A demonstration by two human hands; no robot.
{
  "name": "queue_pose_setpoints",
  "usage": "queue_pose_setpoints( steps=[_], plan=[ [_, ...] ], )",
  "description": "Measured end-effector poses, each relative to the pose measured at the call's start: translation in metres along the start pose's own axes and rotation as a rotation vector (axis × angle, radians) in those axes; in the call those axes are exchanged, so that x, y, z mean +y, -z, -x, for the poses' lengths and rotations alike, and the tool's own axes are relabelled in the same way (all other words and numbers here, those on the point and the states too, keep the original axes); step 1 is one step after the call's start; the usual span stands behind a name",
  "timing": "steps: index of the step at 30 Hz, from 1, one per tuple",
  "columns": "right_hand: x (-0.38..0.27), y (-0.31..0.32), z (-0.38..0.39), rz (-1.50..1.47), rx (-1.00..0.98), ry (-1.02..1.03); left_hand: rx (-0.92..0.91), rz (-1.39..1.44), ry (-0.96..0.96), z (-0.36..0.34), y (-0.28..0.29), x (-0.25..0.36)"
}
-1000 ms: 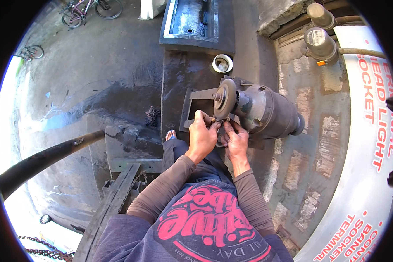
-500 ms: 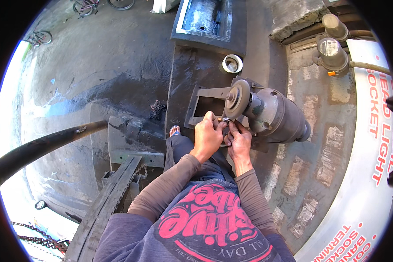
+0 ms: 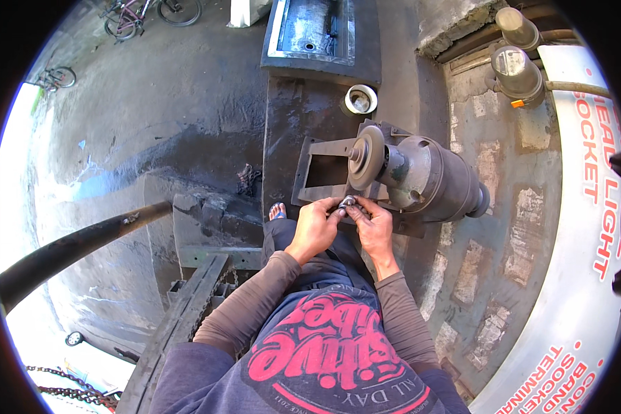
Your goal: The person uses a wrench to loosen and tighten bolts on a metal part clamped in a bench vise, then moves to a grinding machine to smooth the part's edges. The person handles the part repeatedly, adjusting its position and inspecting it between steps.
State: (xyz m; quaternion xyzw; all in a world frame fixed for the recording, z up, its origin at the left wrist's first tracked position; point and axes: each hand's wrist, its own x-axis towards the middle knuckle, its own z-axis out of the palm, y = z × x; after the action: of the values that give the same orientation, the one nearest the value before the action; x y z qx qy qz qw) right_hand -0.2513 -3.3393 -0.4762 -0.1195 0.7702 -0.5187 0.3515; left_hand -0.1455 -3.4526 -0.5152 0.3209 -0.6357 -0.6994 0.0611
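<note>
Far left, a dark, curved, round pole (image 3: pixel 83 245) slants in above the paved ground, a dark metal chain (image 3: pixel 76 392) crossing the bright strip below it. A purple-framed bicycle (image 3: pixel 127 19) stands near the top edge. Next, a long dark steel beam (image 3: pixel 179 324) runs up alongside your left sleeve; past it, a dark crumpled cloth (image 3: pixel 248 179) on the ground, just beyond your sandalled foot (image 3: pixel 277 211). Your left hand (image 3: pixel 314 229) comes in bent at the wrist, thumb and fingers pinched on a small, shiny, silvery metal piece (image 3: pixel 346 202). Above, a grey rectangular metal trough (image 3: pixel 273 41) sits well apart from your hands; between, a flat dark steel frame (image 3: pixel 301 169). The small piece lies between both sets of fingertips, just below the rim of a round, tan-grey grinding wheel (image 3: pixel 367 157); contact with the wheel, cannot tell. A white round tub (image 3: pixel 372 96) stands beyond the wheel. Your right hand (image 3: pixel 375 230) meets the left at the piece, its thumb and fingers clamped on the other side. To its right, the bulky grey cylindrical motor (image 3: pixel 438 176) carries the wheel. Further right, two clear-domed round meters (image 3: pixel 516 72), then a white banner with red lettering (image 3: pixel 566 214).
</note>
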Motion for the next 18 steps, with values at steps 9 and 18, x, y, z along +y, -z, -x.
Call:
queue_pose_setpoints(
  steps=[9, 18],
  plan=[
    [0.022, -0.006, 0.005, -0.109, 0.136, -0.042, 0.088, 0.591, 0.201, -0.011, -0.020, 0.003],
    [0.012, -0.010, -0.015, -0.158, 0.204, -0.082, 0.206, 0.842, 0.176, -0.023, -0.031, 0.011]
  ],
)
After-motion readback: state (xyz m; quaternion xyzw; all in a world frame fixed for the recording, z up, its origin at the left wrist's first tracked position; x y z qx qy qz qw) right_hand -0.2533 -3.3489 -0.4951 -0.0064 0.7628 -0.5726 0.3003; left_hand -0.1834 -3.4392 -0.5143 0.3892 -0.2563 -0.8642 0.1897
